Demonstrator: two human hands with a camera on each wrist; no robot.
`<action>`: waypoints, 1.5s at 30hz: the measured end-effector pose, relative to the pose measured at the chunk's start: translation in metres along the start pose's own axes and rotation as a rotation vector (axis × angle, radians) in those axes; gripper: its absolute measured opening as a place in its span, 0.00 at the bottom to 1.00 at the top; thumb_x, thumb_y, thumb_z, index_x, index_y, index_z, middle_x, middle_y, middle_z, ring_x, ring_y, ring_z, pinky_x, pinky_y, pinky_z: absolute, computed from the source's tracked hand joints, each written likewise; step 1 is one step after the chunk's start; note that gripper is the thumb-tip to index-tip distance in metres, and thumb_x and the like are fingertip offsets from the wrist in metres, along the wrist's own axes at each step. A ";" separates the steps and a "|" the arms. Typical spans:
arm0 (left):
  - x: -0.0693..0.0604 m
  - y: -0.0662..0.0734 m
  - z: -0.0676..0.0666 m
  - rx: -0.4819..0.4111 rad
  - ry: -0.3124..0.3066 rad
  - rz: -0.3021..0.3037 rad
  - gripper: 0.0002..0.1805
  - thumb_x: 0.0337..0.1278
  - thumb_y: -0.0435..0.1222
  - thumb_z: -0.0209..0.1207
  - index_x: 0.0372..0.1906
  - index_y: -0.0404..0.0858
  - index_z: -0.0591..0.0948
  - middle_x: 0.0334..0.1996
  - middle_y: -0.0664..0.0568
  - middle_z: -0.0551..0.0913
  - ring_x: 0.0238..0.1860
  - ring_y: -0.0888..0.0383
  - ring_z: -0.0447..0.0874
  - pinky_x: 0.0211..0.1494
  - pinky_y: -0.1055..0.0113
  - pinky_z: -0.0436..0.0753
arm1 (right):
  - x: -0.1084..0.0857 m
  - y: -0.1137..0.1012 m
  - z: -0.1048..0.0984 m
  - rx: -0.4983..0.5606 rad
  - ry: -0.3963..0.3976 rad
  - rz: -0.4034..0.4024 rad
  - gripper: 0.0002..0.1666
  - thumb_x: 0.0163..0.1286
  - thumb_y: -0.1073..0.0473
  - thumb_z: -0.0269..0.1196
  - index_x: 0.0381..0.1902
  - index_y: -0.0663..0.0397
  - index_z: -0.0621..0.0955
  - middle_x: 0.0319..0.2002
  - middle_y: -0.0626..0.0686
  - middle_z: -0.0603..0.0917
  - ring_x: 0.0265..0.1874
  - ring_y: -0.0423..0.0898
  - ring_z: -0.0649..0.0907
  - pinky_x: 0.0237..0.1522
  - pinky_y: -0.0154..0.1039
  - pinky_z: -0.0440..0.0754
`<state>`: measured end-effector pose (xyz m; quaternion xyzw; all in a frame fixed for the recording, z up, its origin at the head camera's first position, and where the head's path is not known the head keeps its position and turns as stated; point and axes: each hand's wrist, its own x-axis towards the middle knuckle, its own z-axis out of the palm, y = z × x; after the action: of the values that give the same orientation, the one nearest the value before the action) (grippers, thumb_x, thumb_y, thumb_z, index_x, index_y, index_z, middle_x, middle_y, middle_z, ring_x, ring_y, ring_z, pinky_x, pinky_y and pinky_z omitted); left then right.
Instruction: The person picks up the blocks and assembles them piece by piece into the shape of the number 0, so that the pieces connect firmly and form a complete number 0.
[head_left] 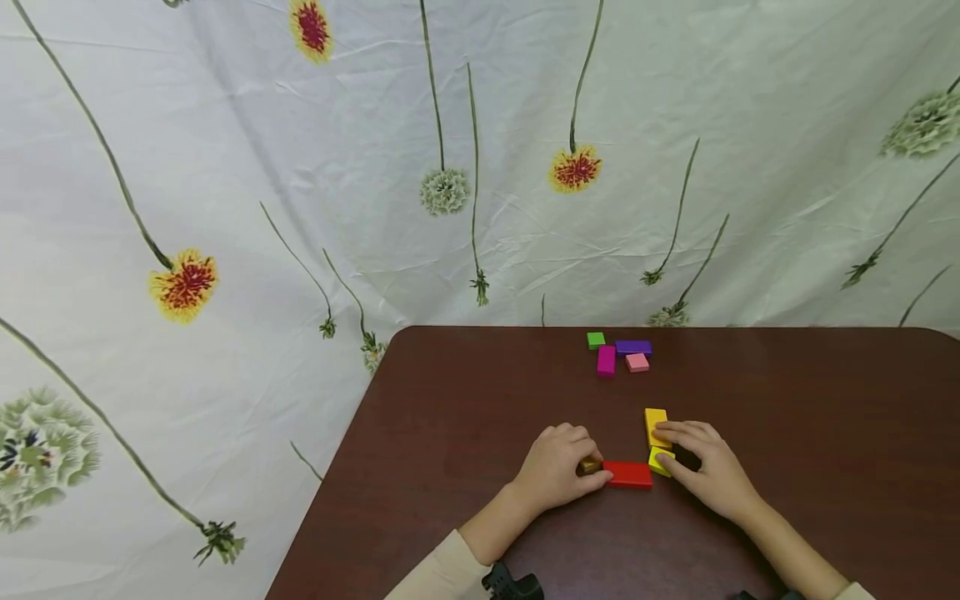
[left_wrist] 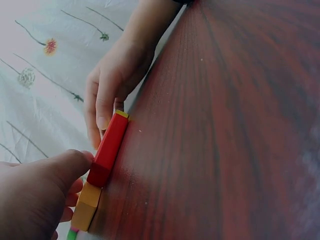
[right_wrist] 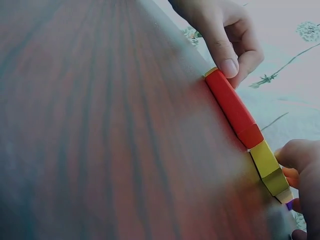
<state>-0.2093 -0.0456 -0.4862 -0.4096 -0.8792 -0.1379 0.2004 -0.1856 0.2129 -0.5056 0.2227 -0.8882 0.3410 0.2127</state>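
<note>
In the head view, my left hand [head_left: 558, 468] curls round an orange-brown block [head_left: 589, 465], its thumb reaching the left end of a long red block [head_left: 628, 475]. A small yellow block [head_left: 661, 461] meets the red block's right end, and a longer golden-yellow block [head_left: 655, 427] extends behind it. My right hand [head_left: 711, 468] has its thumb at the small yellow block and its relaxed fingertips against the longer one. The left wrist view shows the orange block [left_wrist: 86, 206] against the red block [left_wrist: 108, 150]; the far side of the left fingers' contact is hidden.
Farther back on the dark brown table [head_left: 465, 392] lie a green block [head_left: 596, 340], a purple block [head_left: 633, 347], a magenta block [head_left: 606, 361] and a pink block [head_left: 637, 362]. Behind the table hangs a pale flowered cloth [head_left: 360, 167].
</note>
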 end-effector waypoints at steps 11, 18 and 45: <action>0.000 0.000 0.000 0.011 0.008 0.010 0.11 0.51 0.51 0.69 0.30 0.50 0.85 0.27 0.64 0.76 0.31 0.65 0.72 0.36 0.74 0.68 | -0.002 0.002 0.002 0.015 0.000 0.041 0.19 0.56 0.63 0.73 0.47 0.54 0.86 0.52 0.52 0.83 0.52 0.45 0.73 0.48 0.47 0.70; 0.001 0.000 -0.002 -0.004 -0.012 -0.008 0.11 0.53 0.52 0.68 0.31 0.49 0.85 0.28 0.63 0.77 0.31 0.65 0.72 0.37 0.74 0.68 | -0.001 -0.002 0.003 0.029 0.027 0.025 0.19 0.55 0.63 0.73 0.47 0.53 0.86 0.51 0.50 0.83 0.50 0.46 0.74 0.49 0.43 0.69; 0.110 -0.080 -0.004 -0.100 -0.274 -0.283 0.17 0.59 0.48 0.64 0.49 0.44 0.86 0.46 0.55 0.85 0.49 0.57 0.80 0.53 0.63 0.76 | 0.000 0.004 0.005 0.030 0.037 0.010 0.19 0.55 0.64 0.73 0.46 0.54 0.86 0.51 0.51 0.83 0.49 0.50 0.76 0.48 0.48 0.70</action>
<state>-0.3351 -0.0240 -0.4380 -0.3062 -0.9391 -0.1512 0.0371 -0.1886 0.2119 -0.5109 0.2152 -0.8800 0.3591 0.2242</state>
